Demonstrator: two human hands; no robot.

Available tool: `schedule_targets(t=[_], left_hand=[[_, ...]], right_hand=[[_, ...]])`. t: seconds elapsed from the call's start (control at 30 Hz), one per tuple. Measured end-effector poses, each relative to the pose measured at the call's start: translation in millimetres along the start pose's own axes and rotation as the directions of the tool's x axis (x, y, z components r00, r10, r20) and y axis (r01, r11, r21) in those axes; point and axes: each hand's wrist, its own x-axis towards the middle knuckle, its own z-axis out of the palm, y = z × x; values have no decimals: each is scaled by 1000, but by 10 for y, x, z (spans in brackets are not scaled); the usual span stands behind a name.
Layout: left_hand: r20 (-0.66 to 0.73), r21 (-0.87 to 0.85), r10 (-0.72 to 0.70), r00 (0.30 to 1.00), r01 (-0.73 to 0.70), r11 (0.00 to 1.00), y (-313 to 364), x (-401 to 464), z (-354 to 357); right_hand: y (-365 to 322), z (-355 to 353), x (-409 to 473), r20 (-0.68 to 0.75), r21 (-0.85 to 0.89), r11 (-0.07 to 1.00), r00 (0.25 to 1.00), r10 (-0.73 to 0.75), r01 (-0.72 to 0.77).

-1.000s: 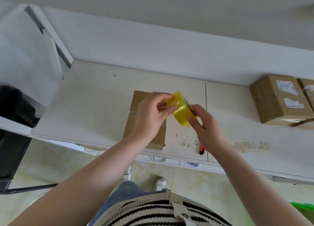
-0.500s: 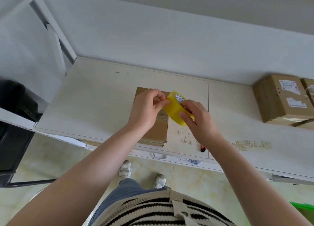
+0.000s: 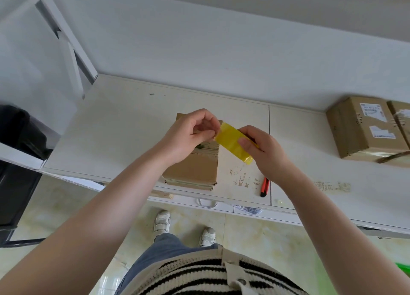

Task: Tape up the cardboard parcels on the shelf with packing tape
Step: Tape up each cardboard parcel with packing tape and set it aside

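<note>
Arms: both forearms bare to the frame edge, no sleeves showing.
Left hand: no glove, no ring or watch in sight.
Right hand: bare too, short plain nails.
Top: cream knit with black horizontal stripes, open weave.
Trousers: grey-blue denim.
Shoes: white trainers, strap-fastened, both toes visible.

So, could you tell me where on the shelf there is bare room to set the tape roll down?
The widest bare patch lies left of the parcel, out to the shelf's left edge. Another lies between the box cutter and the labelled boxes at right. It is crowded around the parcel, where both hands work the tape roll.
</note>
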Motion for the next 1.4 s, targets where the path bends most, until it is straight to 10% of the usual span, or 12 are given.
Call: schedule_targets(t=[0.47,1.07,1.4], left_hand=[[-146,305,261,954,-208,929,124,-39,139],[135,299,86,987,-124,946,86,-11,223],[12,91,-296,955,294,952,17,1,207]], right_hand=[[-119,-17,-14,-12,69,993,995,100,-99],[-67,-23,14,-37,-50,990,991,130,-131],[19,40,16,-38,-404,911,994,-102,78]])
